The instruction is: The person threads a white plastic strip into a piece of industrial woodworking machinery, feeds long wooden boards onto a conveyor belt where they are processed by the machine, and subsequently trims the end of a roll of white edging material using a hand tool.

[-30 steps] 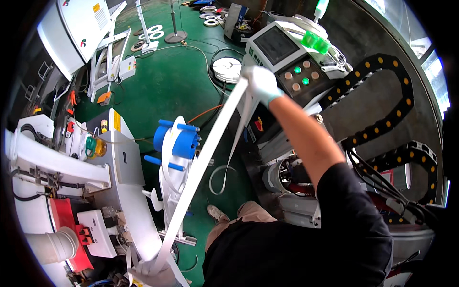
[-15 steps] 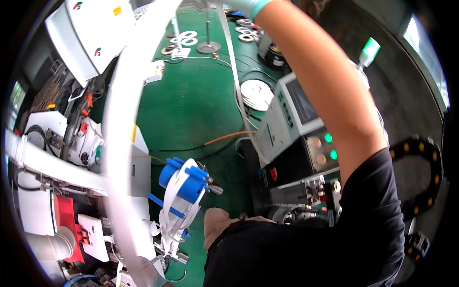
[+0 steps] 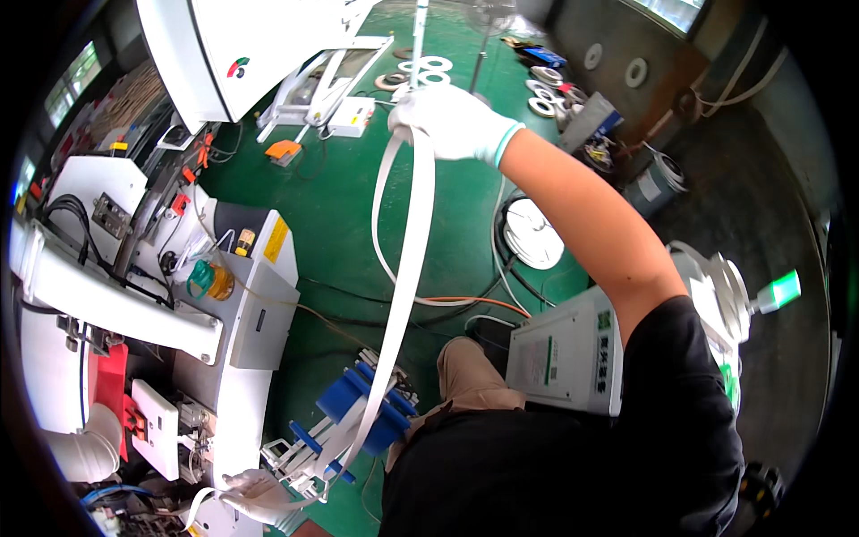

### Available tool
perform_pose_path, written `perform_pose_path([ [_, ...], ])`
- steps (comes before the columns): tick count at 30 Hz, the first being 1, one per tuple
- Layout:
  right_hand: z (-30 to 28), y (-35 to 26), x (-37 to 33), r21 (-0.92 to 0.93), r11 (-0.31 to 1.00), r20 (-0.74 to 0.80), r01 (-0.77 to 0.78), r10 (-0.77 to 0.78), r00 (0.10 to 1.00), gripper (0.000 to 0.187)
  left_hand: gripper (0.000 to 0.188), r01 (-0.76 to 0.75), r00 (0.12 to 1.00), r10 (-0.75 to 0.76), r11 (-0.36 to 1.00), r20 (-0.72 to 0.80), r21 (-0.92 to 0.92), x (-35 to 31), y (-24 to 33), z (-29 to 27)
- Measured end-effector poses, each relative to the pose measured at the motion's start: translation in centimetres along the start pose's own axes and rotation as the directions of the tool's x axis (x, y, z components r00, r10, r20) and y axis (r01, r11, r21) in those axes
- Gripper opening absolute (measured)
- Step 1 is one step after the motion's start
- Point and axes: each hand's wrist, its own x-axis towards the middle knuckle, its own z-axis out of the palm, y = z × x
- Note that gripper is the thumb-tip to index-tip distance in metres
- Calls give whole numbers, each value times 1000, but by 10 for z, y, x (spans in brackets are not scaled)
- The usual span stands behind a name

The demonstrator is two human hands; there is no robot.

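Observation:
My right hand [image 3: 452, 125], in a white glove with a teal cuff, is raised at arm's length over the green floor. Its fingers are closed round a long flat white strap [image 3: 407, 259]. From this hand the strap hangs in two runs, a narrow loop behind and a broad run in front. The broad run goes down to a blue reel [image 3: 362, 403] with blue rods, beside my leg. My left hand [image 3: 255, 497], gloved too, is low at the lower left by the machine. Part of the strap crosses that hand, its fingers bent around it and partly hidden.
A white machine [image 3: 255, 358] with a pipe arm stands left. A grey-white control cabinet [image 3: 564, 349] is close on my right. White coiled hose [image 3: 532, 233], cables [image 3: 474, 302] and an orange pedal [image 3: 284, 152] lie on the floor. A thin stand [image 3: 480, 58] rises farther off.
My right hand has come down from the top edge into full view with the strap. The strap, earlier blurred and close across the left, now hangs mid-view. The whole view has shifted.

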Motion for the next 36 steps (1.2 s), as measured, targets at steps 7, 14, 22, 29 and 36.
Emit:
perform_pose_path([
  [7,118,27,86,375,806,-159,458,-431,888,14,47,-221,970,205,967,-129,-126,-80,-45,94],
  [14,198,-6,74,731,380,-91,567,-769,633,25,52,-345,877,197,893,-438,-289,-181,-132,205],
  [22,297,-21,-12,786,422,393,452,-905,162,25,42,-316,901,240,933,-361,-171,-259,-259,264],
  [29,281,-10,-27,758,363,231,542,-926,298,71,40,-282,825,340,940,-452,191,-286,-324,244],
  [36,326,113,-1,623,730,593,282,-676,437,74,29,-200,675,378,920,-634,336,-298,-345,233],
])
